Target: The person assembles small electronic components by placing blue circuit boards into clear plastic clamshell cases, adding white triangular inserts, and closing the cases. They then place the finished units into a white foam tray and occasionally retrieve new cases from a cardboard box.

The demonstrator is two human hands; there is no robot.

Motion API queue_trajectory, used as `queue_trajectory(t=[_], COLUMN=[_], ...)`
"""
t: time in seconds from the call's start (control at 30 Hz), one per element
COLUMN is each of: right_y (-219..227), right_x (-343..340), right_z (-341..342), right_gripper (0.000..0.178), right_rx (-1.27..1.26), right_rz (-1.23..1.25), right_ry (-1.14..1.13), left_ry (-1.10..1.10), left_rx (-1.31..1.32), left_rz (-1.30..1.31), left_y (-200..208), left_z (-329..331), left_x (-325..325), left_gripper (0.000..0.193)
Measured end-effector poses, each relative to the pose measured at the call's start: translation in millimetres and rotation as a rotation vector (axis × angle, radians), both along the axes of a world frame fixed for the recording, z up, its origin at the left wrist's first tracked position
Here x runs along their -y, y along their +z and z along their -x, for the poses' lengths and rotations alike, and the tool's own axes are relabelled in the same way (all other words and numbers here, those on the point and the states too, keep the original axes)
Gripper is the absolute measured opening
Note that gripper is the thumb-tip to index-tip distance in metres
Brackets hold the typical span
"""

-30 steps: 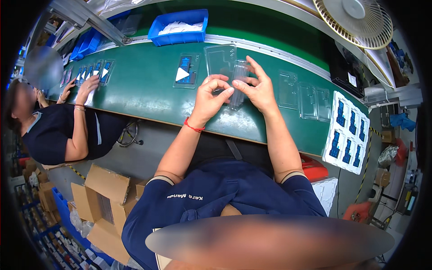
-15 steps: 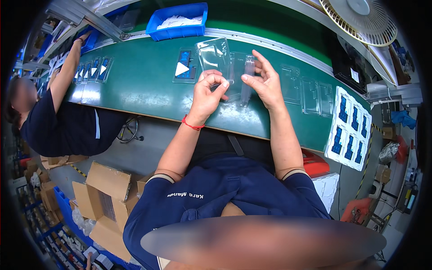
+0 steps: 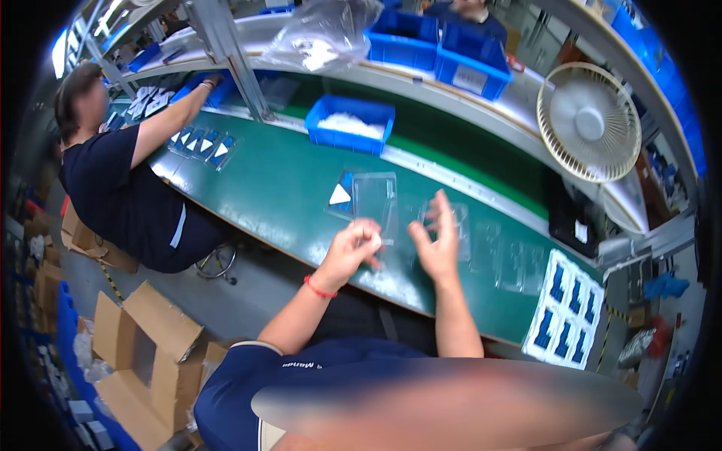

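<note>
At the far left a co-worker (image 3: pixel 120 180) in a dark shirt reached across the green belt (image 3: pixel 278 188) toward a row of small blue packs (image 3: pixel 201 143) near its far edge. Further along, a blue bin (image 3: pixel 352 124) of white pieces sat by the belt's far edge. In the middle of the belt a clear plastic tray (image 3: pixel 374 199) lay beside a blue card with a white triangle (image 3: pixel 340 195). The left hand (image 3: pixel 353 252), a red band at its wrist, was curled, fingertips pinched at the tray's near corner. The right hand (image 3: pixel 436 240) hovered just beside it, fingers spread and holding nothing, over another clear tray (image 3: pixel 460 225). Toward the right end lay more clear trays (image 3: pixel 515 263), then a white sheet of blue packs (image 3: pixel 564 319).
</note>
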State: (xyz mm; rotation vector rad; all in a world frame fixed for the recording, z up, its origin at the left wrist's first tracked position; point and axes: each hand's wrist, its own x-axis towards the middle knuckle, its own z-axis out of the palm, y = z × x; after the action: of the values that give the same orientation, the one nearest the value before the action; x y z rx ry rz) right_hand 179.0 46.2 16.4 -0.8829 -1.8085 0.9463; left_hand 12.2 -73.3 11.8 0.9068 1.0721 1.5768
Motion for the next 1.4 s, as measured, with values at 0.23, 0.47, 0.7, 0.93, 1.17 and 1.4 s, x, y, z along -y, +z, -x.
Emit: queue_trajectory(t=[0.23, 0.47, 0.7, 0.93, 1.17, 1.4], right_y=[-7, 0, -25, -41, -57, -51], right_x=[44, 122, 160, 109, 110, 111], right_z=[48, 67, 98, 103, 97, 108], right_gripper=[0.072, 0.068, 0.043, 0.027, 0.022, 0.013], right_rx=[-0.426, -0.165, 0.128, 0.192, 0.208, 0.175], right_rz=[0.654, 0.507, 0.092, -0.067, -0.16, -0.302], right_ry=[0.548, 0.562, 0.684, 0.651, 0.623, 0.532], left_ry=[0.056, 0.439, 1.027, 1.605, 0.689, 0.381], left_rx=[-0.093, -0.21, -0.279, -1.285, -1.185, -0.807], left_rz=[-0.036, 0.019, 0.113, 1.551, 2.271, 2.123], left_y=[6, -33, -73, -105, -187, -327], left_z=[-11, -23, 46, 61, 65, 112], left_x=[47, 120, 359, 620, 717, 755], left_gripper=[0.062, 0.079, 0.022, 0.022, 0.023, 0.046])
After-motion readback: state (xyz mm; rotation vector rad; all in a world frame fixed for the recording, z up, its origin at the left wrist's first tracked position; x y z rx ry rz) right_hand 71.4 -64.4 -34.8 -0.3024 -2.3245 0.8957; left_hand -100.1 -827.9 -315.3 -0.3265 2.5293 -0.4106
